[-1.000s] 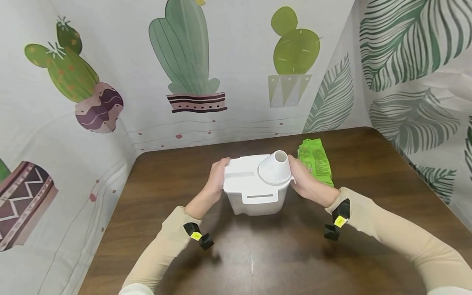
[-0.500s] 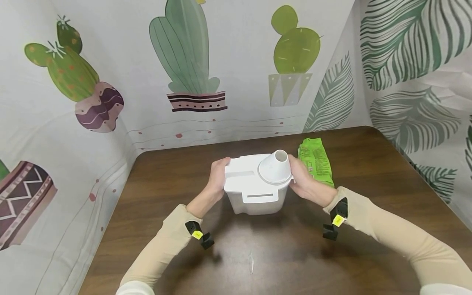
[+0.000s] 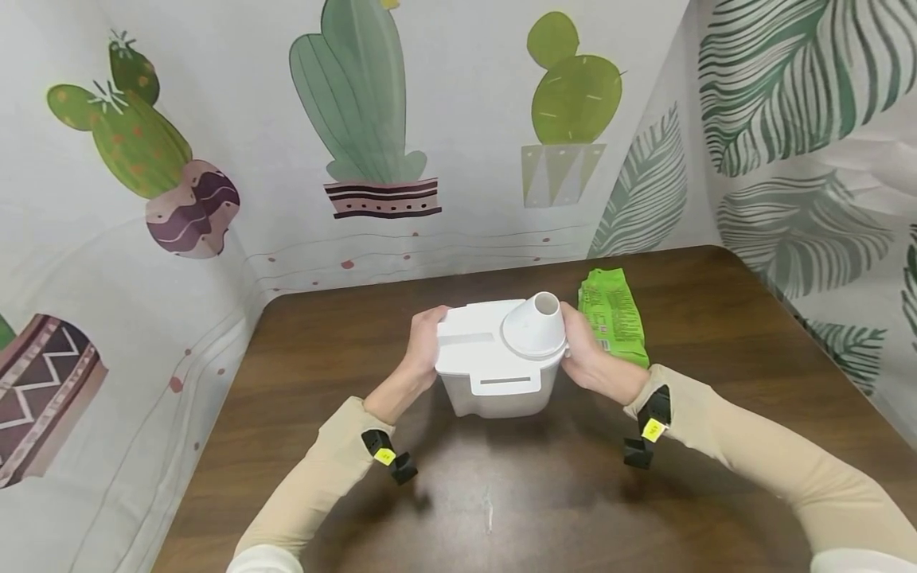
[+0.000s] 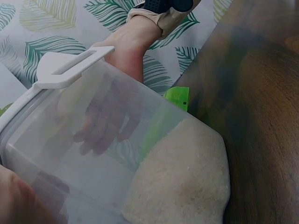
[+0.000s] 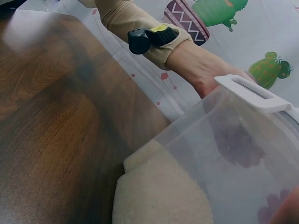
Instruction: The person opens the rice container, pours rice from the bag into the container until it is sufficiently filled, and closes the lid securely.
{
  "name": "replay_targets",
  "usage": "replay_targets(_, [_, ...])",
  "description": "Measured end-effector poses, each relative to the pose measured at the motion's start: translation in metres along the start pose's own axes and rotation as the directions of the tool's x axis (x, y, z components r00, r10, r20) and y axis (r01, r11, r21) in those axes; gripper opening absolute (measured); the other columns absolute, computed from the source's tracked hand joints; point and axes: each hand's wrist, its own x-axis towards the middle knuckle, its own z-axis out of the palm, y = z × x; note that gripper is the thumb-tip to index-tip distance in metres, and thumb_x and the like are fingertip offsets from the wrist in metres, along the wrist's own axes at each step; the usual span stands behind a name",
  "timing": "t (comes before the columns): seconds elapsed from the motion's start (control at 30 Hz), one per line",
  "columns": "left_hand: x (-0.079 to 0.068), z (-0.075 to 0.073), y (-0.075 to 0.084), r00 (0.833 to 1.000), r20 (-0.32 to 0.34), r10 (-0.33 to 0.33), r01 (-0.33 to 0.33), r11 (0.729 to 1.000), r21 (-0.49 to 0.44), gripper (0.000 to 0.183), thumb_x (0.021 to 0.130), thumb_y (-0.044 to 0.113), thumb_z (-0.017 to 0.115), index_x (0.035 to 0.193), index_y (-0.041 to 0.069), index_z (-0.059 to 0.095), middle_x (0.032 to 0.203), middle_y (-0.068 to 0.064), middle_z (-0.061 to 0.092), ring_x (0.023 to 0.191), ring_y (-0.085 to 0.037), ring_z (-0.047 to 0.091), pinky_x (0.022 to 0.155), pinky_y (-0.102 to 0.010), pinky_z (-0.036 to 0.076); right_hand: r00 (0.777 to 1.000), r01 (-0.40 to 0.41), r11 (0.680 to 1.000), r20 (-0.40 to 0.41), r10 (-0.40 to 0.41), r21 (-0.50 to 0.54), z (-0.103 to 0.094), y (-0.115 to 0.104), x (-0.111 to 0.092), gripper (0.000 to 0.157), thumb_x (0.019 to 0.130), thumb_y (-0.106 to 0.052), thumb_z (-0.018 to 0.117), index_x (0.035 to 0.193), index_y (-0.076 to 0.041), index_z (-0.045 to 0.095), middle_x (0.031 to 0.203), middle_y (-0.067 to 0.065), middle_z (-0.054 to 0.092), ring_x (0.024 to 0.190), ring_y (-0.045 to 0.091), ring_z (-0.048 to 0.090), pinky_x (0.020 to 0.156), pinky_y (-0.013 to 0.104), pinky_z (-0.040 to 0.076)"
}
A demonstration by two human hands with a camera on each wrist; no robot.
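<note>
A translucent container (image 3: pixel 497 398) with a white lid (image 3: pixel 466 350) is between my two hands at the middle of the table. A white cone-shaped spout (image 3: pixel 533 328) stands on the lid's right part, its round top facing up. Pale grains, like rice (image 4: pixel 180 175), lie in the container's lower part. My left hand (image 3: pixel 421 342) grips the left side, with the thumb near the lid's edge. My right hand (image 3: pixel 586 346) grips the opposite side beside the spout. Fingers of both hands show dimly through the walls in the wrist views. Whether the base touches the table I cannot tell.
A green printed packet (image 3: pixel 614 314) lies behind my right hand, partly covered by it. The dark brown wooden table (image 3: pixel 344 334) has its far edge against a white cloth with cactus and leaf prints. A small pale mark (image 3: pixel 489 509) shows on the near tabletop.
My right wrist has shifted slightly to the left. The container and my left hand stay almost where they were.
</note>
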Motion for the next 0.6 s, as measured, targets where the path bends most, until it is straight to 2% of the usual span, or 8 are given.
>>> replay_targets(0.2, [-0.0001,0.0004,-0.0005,1.0,0.009,0.003,-0.003,1.0,-0.009,0.03,0.093,0.017,0.037,0.086,0.002,0.063,0.082,0.0,0.059,0.079,-0.015,0.055,0.072,-0.027,0.046,1.0,0.006,1.0,-0.004,-0.006,0.011,-0.0002,0.0001,0.0,0.04,0.103,-0.021,0.023,0.085,-0.025,0.059,0.08,-0.015,0.062,0.085,0.001,0.056,0.086,0.017,0.039])
replay_targets(0.37, [-0.0002,0.0016,-0.0012,1.0,0.008,-0.02,0.02,1.0,0.009,0.034,0.095,0.022,0.036,0.099,0.0,0.062,0.092,-0.003,0.059,0.086,-0.016,0.053,0.075,-0.028,0.044,1.0,0.007,1.0,-0.004,-0.007,0.012,0.0002,-0.0004,-0.0002,0.039,0.103,-0.021,0.023,0.085,-0.025,0.058,0.081,-0.016,0.062,0.086,0.001,0.055,0.087,0.017,0.039])
replay_targets(0.47, [-0.0001,0.003,-0.0035,0.998,-0.002,-0.061,0.061,0.998,-0.013,0.034,0.095,0.027,0.034,0.102,0.006,0.06,0.099,-0.003,0.056,0.091,-0.017,0.051,0.08,-0.029,0.041,1.0,0.002,1.0,-0.01,-0.002,0.021,0.0005,-0.0007,-0.0007,0.038,0.103,-0.022,0.024,0.086,-0.024,0.058,0.082,-0.016,0.062,0.087,0.001,0.055,0.087,0.017,0.038])
replay_targets(0.6, [-0.0008,0.0034,-0.0072,0.996,0.017,-0.087,0.088,0.994,-0.062,0.03,0.094,0.032,0.032,0.095,0.016,0.057,0.103,-0.001,0.054,0.097,-0.018,0.048,0.085,-0.032,0.037,1.0,-0.009,0.999,-0.023,0.01,0.036,0.0014,0.0003,-0.0012,0.038,0.103,-0.022,0.024,0.087,-0.024,0.058,0.082,-0.015,0.061,0.087,0.002,0.055,0.087,0.017,0.038])
